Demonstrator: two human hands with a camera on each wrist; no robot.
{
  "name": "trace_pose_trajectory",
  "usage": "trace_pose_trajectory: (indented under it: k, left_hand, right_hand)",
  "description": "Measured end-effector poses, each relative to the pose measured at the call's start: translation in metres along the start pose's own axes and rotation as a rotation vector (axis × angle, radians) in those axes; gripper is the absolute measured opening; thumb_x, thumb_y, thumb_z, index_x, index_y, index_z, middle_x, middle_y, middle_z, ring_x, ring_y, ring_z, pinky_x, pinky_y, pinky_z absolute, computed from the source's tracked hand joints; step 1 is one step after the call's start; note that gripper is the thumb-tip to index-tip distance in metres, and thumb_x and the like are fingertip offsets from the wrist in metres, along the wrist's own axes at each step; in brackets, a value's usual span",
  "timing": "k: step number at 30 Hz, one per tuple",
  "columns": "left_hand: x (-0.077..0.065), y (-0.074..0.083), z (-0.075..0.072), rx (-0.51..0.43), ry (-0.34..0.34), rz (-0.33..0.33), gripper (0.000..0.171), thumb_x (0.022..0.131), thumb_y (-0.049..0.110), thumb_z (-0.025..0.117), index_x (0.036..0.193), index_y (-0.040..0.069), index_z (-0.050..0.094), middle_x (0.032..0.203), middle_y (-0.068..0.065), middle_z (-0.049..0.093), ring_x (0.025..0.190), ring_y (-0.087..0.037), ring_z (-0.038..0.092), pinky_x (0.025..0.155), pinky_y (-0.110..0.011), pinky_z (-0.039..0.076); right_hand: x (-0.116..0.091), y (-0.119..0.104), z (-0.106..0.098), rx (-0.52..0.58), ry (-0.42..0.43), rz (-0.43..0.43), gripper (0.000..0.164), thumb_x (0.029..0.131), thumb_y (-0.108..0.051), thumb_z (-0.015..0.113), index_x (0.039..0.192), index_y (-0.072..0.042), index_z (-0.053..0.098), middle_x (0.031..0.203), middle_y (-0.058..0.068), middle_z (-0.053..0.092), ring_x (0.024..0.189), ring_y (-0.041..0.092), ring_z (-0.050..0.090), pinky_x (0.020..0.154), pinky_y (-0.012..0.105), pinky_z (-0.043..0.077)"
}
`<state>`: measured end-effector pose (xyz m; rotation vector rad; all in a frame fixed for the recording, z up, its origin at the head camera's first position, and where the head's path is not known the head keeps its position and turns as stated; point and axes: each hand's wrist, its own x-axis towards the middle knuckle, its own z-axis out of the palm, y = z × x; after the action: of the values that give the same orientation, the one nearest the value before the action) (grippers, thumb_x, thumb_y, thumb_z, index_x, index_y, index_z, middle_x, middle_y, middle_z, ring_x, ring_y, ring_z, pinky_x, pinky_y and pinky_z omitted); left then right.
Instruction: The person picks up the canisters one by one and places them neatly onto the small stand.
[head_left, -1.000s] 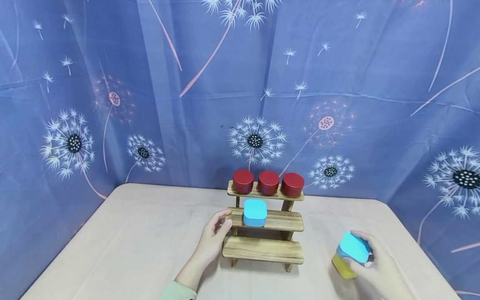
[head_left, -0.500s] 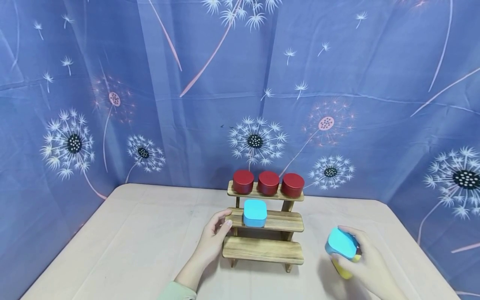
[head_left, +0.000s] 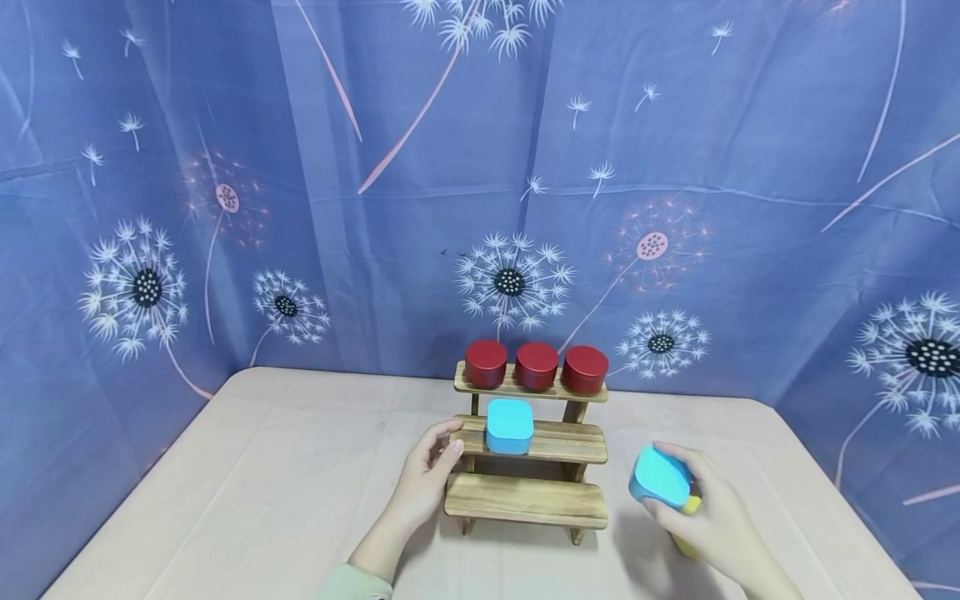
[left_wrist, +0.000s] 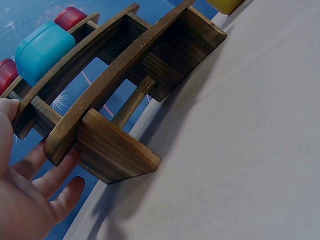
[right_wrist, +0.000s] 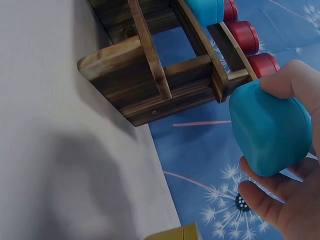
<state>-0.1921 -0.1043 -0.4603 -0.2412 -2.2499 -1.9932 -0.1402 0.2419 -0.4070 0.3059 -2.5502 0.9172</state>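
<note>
A three-tier wooden display stand (head_left: 525, 500) stands mid-table, with three round red tins (head_left: 537, 365) along its top tier. One blue rounded-square tin (head_left: 510, 426) sits on the middle tier, left of centre. My left hand (head_left: 427, 475) grips the left end of that tier, thumb in front; in the left wrist view its other fingers (left_wrist: 55, 175) reach behind and below. To the right of the stand, my right hand (head_left: 720, 517) holds a second blue tin (head_left: 660, 477) above the table, thumb and fingers on opposite sides. Behind this hand, a yellow container (head_left: 686, 547) is mostly hidden.
A pale cloth covers the table (head_left: 300, 483). Blue curtains (head_left: 397, 208) with dandelion prints hang behind it and along both sides. In the right wrist view, the yellow container shows only at the bottom edge.
My right hand has lifted the blue tin off the yellow container and carried it left toward the stand. My left hand and the stand have stayed put.
</note>
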Motion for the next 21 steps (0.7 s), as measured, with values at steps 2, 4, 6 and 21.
trace_pose_trajectory:
  k: [2,4,6,21]
  left_hand:
    - [0.0,0.001,0.0,0.006,0.0,0.006,0.032,0.096,0.022,0.053,0.128,0.013,0.054,0.119,-0.012,0.056,0.093,-0.009,0.058,0.088,-0.022,0.046]
    - [-0.001,0.001,0.0,0.008,-0.001,0.008,0.033,0.097,0.022,0.053,0.128,0.013,0.053,0.119,-0.012,0.057,0.093,-0.009,0.058,0.088,-0.022,0.046]
    - [-0.001,0.001,0.0,0.005,-0.002,0.007,0.033,0.097,0.022,0.053,0.128,0.013,0.053,0.118,-0.012,0.057,0.093,-0.009,0.058,0.087,-0.022,0.046]
    - [-0.002,0.004,-0.001,-0.012,-0.008,0.03,0.035,0.097,0.021,0.053,0.13,0.01,0.052,0.119,-0.014,0.056,0.093,-0.009,0.058,0.087,-0.021,0.046]
  right_hand:
    - [0.001,-0.003,0.002,0.016,0.002,-0.013,0.065,0.069,-0.015,0.083,0.127,-0.013,0.055,0.116,0.007,0.059,0.09,-0.009,0.047,0.066,0.02,0.048]
    - [0.003,-0.005,0.004,0.033,0.006,-0.031,0.066,0.068,-0.013,0.083,0.127,-0.013,0.055,0.114,0.006,0.059,0.089,-0.009,0.048,0.067,0.019,0.048]
    - [0.004,-0.007,0.006,0.047,0.011,-0.05,0.066,0.068,-0.012,0.083,0.127,-0.011,0.055,0.113,0.006,0.059,0.089,-0.008,0.049,0.068,0.018,0.048]
    - [0.01,-0.015,0.015,0.136,0.035,-0.095,0.069,0.068,-0.006,0.082,0.13,-0.01,0.052,0.113,0.003,0.06,0.084,-0.004,0.054,0.071,0.013,0.045]
